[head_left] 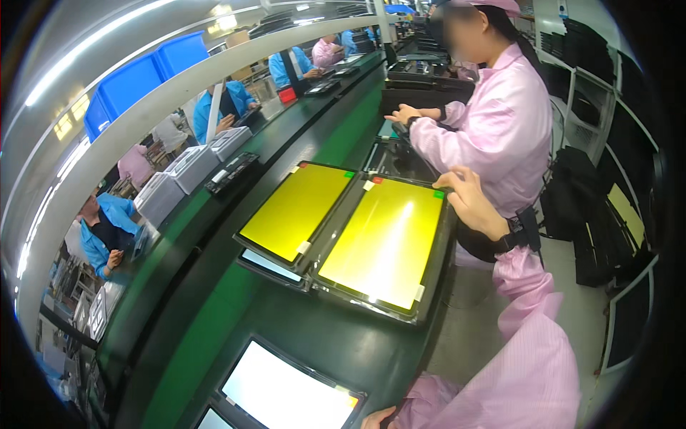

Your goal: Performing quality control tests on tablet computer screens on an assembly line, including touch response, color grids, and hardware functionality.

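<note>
My right hand [471, 204], with a dark band at the wrist, has its fingers bent over the far right corner of a flat display panel [379, 243]. That panel glows yellow, with small coloured squares at its corners and a black frame. A second yellow display panel [296, 211] lies just left of it, on top of another panel [271, 266] whose pale edge sticks out. Down at the lower edge, only part of my left hand [379, 418] shows, beside the corner of a white-lit display panel [289, 386]; its fingers are mostly cut off.
A co-worker in a pink coat [493, 121] works at the far right of the green bench [264, 322]. Grey boxes [189, 169] and a dark device [232, 171] stand along the left. Blue bins [143, 79] hang above. A black rack [607, 229] is on the right.
</note>
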{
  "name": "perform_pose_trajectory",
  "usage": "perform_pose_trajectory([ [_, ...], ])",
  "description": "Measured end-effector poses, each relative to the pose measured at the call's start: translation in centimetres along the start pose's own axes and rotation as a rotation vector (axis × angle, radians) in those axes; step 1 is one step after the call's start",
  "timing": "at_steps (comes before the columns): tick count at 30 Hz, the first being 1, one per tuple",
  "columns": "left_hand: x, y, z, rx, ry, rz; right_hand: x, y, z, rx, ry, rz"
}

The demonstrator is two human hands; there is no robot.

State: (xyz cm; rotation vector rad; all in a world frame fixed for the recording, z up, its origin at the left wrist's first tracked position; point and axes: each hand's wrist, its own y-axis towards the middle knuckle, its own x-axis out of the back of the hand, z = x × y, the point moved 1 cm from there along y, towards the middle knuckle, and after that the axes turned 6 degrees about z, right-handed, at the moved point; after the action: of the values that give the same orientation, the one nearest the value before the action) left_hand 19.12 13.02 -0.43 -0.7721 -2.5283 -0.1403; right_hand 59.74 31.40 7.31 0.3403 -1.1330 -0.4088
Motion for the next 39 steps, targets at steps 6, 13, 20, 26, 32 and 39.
perform_pose_trajectory([
  [6,-0.9,-1.2,1.8,0.107,0.004,-0.119,-4.2,10.6,4.4,0.375,0.106,0.250],
  [13,-1.2,-1.3,2.6,0.062,-0.020,-0.122,-3.9,13.6,6.3,0.232,-0.070,0.497],
  [20,-0.7,-0.6,2.4,0.069,-0.042,-0.141,1.4,0.4,8.2,0.463,0.309,0.466],
  [26,-0.7,-0.4,2.2,0.057,-0.018,-0.161,2.1,-4.8,7.4,0.406,0.309,0.471],
  [32,-0.5,-0.6,1.9,0.064,-0.020,-0.145,1.8,-4.6,8.4,0.468,0.180,0.547],
  [39,-0.6,-1.1,1.7,0.103,-0.011,-0.163,-3.0,6.3,12.5,0.679,0.306,0.480],
])
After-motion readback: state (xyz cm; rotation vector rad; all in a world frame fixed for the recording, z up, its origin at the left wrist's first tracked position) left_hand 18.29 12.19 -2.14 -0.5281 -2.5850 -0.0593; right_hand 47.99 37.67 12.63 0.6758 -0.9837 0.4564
